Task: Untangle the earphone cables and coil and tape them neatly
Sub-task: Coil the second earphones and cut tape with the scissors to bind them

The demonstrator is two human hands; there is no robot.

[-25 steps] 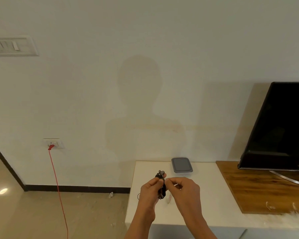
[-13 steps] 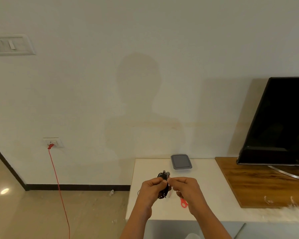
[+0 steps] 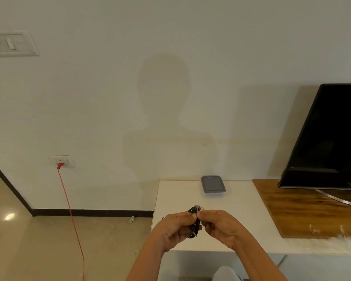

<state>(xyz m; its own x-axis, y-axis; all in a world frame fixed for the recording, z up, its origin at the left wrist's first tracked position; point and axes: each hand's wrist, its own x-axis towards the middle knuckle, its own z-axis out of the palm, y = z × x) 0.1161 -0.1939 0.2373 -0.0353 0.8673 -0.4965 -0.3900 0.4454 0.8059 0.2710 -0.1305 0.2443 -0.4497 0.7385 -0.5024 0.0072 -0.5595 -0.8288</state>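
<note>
The left hand (image 3: 175,228) and the right hand (image 3: 221,227) meet over the front left part of the white counter (image 3: 241,201). The fingers of both are curled and pinch the black earphone cable bundle (image 3: 195,229), which sits between them. It sticks out a little above and below the thumbs. A flat grey container (image 3: 212,184) lies at the counter's back edge. Toward the right end, a television (image 3: 328,138) stands on a wooden board (image 3: 304,216).

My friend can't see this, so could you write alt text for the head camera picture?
A left hand and a right hand hold a bundled black earphone cable above a white table. Behind sit a grey box and a dark television.
</note>
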